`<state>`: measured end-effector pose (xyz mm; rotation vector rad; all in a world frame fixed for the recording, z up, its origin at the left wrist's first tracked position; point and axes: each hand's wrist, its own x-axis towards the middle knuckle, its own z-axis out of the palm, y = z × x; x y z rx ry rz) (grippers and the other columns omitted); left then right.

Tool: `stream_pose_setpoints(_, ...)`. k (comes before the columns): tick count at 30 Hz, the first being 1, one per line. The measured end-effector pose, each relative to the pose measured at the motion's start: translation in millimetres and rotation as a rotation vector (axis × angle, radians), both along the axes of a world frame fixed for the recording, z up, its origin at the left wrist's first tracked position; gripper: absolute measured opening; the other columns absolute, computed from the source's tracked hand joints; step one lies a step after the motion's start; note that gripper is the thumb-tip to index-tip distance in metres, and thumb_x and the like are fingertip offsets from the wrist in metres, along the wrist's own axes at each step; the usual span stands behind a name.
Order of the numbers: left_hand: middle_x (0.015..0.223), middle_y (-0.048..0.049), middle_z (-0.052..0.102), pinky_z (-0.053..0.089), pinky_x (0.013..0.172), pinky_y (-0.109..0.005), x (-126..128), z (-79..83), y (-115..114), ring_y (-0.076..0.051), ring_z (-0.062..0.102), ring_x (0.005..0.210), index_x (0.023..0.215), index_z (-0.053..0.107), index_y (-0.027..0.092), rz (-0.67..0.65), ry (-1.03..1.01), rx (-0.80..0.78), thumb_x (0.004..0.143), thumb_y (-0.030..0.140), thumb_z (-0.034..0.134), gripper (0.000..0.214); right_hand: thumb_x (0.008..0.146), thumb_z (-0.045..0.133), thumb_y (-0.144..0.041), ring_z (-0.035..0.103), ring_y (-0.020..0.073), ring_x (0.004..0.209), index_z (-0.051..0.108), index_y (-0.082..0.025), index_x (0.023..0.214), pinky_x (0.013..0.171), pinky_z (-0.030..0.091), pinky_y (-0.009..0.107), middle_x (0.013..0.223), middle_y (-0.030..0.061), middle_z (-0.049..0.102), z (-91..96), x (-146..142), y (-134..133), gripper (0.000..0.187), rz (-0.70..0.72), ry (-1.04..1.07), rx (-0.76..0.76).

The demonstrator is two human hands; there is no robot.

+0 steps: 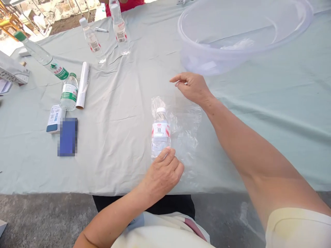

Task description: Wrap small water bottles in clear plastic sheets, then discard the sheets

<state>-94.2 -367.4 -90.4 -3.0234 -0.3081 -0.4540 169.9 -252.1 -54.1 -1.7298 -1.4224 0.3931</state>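
Pale sleeve (297, 227), lower right | left grip (165, 172) touches bottle (160, 131), centre (clasp: can't tell) | right grip (193, 86) loosely parted, empty | best: bottle steady, film (184, 132) smooth

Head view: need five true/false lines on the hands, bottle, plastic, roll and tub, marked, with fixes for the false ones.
1. The left hand is at the base end of the red-and-white-labelled bottle. True.
2. The right hand grips that bottle. False: the right hand is apart from it, nearer the tub.
3. Clear plastic spreads to the picture's right of that bottle. True.
4. The roll is inside the tub. False: the roll is beside a green-capped bottle.
5. That bottle's cap is white. True.
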Motion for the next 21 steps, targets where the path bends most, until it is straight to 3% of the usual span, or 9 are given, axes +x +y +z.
stream_pose_setpoints(1,0.082,-0.0040,0.066,0.040,0.119,-0.040,2,-0.5,-1,-0.023,0.066,0.116,0.087,0.063,0.019,-0.005,0.012,-0.008,0.085,0.004,0.058,0.016,0.088,0.049,-0.021,0.065,0.0196,0.092,0.075,-0.019,0.107,0.085,0.049,0.036,0.109,0.0068,0.071,8.6,-6,-7,0.032,0.009,0.039,0.007)
stream_pose_setpoints(3,0.082,-0.0048,0.066,0.042,0.118,-0.041,6,-0.2,-3,-0.024,0.066,0.113,0.089,0.063,0.020,-0.014,0.032,-0.023,0.087,0.009,0.059,0.012,0.090,0.051,-0.031,0.064,0.0175,0.085,0.074,-0.020,0.108,0.081,0.048,0.033,0.104,0.0052,0.071,21.9,-22,-21,0.031,0.154,0.086,-0.030)
stream_pose_setpoints(6,0.080,-0.0049,0.063,0.042,0.117,-0.041,11,4.0,-5,-0.023,0.067,0.101,0.092,0.063,0.019,-0.029,0.071,-0.039,0.091,0.018,0.059,0.004,0.089,0.056,-0.042,0.059,0.0161,0.075,0.074,-0.021,0.107,0.072,0.045,0.029,0.087,0.0032,0.068,24.3,-43,-35,0.033,0.305,0.035,-0.178)
stream_pose_setpoints(8,0.077,-0.0033,0.060,0.042,0.116,-0.041,13,8.7,-7,-0.021,0.066,0.089,0.092,0.062,0.018,-0.045,0.088,-0.072,0.092,0.022,0.057,0.006,0.088,0.057,-0.046,0.056,0.0163,0.071,0.073,-0.019,0.101,0.067,0.041,0.029,0.078,0.0032,0.064,16.0,-47,-39,0.033,0.249,-0.031,-0.288)
stream_pose_setpoints(11,0.079,-0.0028,0.060,0.043,0.114,-0.043,14,16.4,-9,-0.019,0.063,0.080,0.098,0.062,0.016,-0.086,0.093,-0.145,0.093,0.026,0.055,0.013,0.088,0.056,-0.050,0.056,0.0175,0.072,0.068,-0.018,0.094,0.063,0.038,0.029,0.082,0.0049,0.065,1.7,-41,-45,0.035,0.139,-0.023,-0.393)
stream_pose_setpoints(16,0.096,-0.0061,0.066,0.035,0.119,-0.052,14,19.8,-16,-0.021,0.066,0.095,0.122,0.058,0.016,-0.184,0.138,-0.252,0.094,0.023,0.053,0.029,0.088,0.051,-0.045,0.058,0.0193,0.073,0.067,-0.021,0.095,0.063,0.038,0.029,0.084,0.0042,0.067,-2.2,-27,-58,0.030,0.136,0.000,-0.426)
stream_pose_setpoints(21,0.124,-0.0130,0.065,0.036,0.115,-0.061,0,9.8,-29,-0.031,0.053,0.131,0.138,0.050,0.015,-0.270,0.192,-0.415,0.094,0.033,0.058,0.048,0.090,0.047,-0.037,0.061,0.0230,0.088,0.071,-0.023,0.092,0.073,0.042,0.031,0.090,0.0034,0.069,-4.2,-19,-64,0.029,0.236,-0.069,-0.331)
